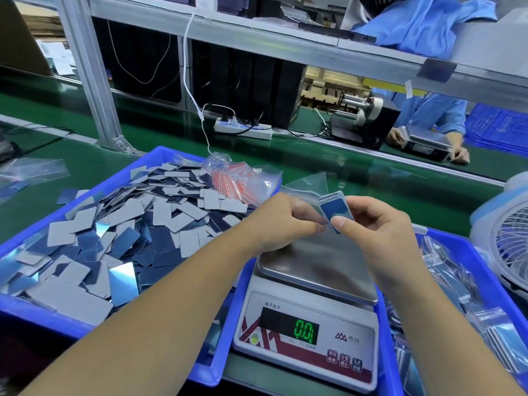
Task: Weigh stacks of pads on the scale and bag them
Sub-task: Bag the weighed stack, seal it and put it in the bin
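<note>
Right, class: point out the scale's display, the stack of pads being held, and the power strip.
scale's display [305, 332], head view, on the green digits.
stack of pads [335, 211], head view, on its blue top face.
power strip [243, 129], head view, on its white casing.

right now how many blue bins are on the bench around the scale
2. One blue bin sits left of the scale, heaped with loose pads. The other blue bin sits right of it, holding filled bags; its far end runs out of view.
</note>
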`<state>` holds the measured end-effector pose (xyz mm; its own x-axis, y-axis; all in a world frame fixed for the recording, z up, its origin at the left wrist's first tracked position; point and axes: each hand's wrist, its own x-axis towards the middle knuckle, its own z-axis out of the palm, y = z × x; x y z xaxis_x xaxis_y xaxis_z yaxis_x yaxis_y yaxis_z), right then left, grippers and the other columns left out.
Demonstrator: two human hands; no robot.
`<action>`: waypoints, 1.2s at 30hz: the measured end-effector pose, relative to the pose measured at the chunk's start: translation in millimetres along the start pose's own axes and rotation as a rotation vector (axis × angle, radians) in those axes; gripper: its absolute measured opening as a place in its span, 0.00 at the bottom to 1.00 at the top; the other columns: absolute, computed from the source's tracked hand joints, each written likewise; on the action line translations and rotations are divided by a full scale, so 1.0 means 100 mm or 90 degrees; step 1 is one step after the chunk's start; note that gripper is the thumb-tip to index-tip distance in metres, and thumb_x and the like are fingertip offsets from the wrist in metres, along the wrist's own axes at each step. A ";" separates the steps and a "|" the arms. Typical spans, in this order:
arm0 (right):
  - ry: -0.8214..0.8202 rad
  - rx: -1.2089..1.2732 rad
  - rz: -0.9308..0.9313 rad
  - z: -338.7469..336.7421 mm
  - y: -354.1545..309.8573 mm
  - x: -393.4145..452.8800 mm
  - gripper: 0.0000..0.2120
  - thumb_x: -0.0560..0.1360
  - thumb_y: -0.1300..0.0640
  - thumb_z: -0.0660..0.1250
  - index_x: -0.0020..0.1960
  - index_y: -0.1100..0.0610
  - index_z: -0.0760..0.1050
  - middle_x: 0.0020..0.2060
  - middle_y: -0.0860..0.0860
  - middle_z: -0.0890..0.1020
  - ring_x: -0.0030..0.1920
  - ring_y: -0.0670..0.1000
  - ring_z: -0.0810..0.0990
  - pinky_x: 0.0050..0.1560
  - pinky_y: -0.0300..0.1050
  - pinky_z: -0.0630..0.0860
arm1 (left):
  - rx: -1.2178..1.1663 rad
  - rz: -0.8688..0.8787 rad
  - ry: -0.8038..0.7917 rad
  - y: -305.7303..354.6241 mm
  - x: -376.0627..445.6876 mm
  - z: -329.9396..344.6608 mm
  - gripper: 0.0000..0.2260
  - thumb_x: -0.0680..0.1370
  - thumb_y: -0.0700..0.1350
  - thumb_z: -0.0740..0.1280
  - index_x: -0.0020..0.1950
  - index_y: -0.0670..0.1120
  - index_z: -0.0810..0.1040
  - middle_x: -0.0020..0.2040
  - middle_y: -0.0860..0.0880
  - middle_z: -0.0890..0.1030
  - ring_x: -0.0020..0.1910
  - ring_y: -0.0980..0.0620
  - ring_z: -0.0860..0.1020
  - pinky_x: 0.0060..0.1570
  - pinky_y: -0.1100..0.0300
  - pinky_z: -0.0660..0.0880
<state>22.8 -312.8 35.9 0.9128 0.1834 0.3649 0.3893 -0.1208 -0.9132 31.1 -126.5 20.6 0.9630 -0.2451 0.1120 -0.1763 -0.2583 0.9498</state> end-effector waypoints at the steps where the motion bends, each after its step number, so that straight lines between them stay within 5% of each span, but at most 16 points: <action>1: -0.003 -0.003 0.003 0.00 0.00 0.00 0.12 0.66 0.60 0.75 0.47 0.47 0.85 0.42 0.48 0.87 0.42 0.45 0.83 0.43 0.36 0.78 | 0.012 -0.006 0.004 -0.01 0.01 -0.01 0.09 0.74 0.42 0.75 0.39 0.56 0.85 0.34 0.58 0.83 0.34 0.64 0.77 0.38 0.70 0.71; 6: 0.014 -0.070 0.037 -0.04 0.03 0.02 0.13 0.70 0.66 0.75 0.48 0.50 0.84 0.42 0.47 0.87 0.41 0.45 0.83 0.44 0.40 0.78 | -0.029 -0.051 0.039 -0.04 0.01 -0.07 0.11 0.73 0.51 0.76 0.33 0.47 0.81 0.32 0.49 0.78 0.32 0.51 0.68 0.35 0.58 0.63; 10: 0.005 -0.278 0.063 -0.08 0.06 0.03 0.11 0.70 0.59 0.77 0.43 0.43 0.82 0.37 0.37 0.84 0.37 0.38 0.80 0.41 0.33 0.73 | -0.109 -0.090 0.177 -0.03 0.05 -0.10 0.18 0.74 0.56 0.75 0.28 0.50 0.77 0.27 0.53 0.76 0.27 0.54 0.69 0.27 0.64 0.64; 18: -0.140 -0.553 0.091 -0.06 0.07 0.03 0.10 0.70 0.54 0.75 0.42 0.40 0.78 0.35 0.32 0.77 0.41 0.26 0.73 0.38 0.22 0.66 | -0.166 -0.099 0.100 -0.04 0.04 -0.08 0.03 0.78 0.41 0.72 0.49 0.49 0.84 0.30 0.55 0.81 0.38 0.56 0.77 0.29 0.66 0.64; 23: -0.145 -0.571 0.103 -0.05 0.08 0.03 0.10 0.71 0.53 0.74 0.42 0.38 0.75 0.36 0.32 0.78 0.39 0.30 0.74 0.35 0.24 0.67 | -0.154 -0.099 0.093 -0.05 0.05 -0.07 0.03 0.77 0.40 0.73 0.43 0.44 0.84 0.29 0.52 0.81 0.31 0.57 0.77 0.28 0.69 0.69; 30: -0.058 -0.348 0.105 -0.04 0.08 0.02 0.10 0.69 0.57 0.76 0.39 0.41 0.81 0.35 0.37 0.83 0.35 0.37 0.78 0.36 0.30 0.70 | -0.119 -0.078 0.153 -0.06 0.06 -0.06 0.21 0.75 0.54 0.75 0.27 0.51 0.71 0.25 0.53 0.71 0.23 0.57 0.67 0.24 0.67 0.63; 36: -0.018 -0.012 0.080 0.05 -0.02 -0.01 0.10 0.66 0.61 0.77 0.46 0.50 0.84 0.40 0.49 0.86 0.39 0.46 0.80 0.41 0.37 0.77 | -0.249 -0.076 0.145 0.01 0.06 -0.05 0.12 0.77 0.54 0.72 0.37 0.49 0.83 0.30 0.47 0.68 0.25 0.55 0.59 0.25 0.63 0.55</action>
<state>20.3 -307.7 36.0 0.9510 0.1928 0.2419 0.2742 -0.1635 -0.9477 37.6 -123.3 23.4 0.9998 -0.0119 0.0156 -0.0142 0.1101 0.9938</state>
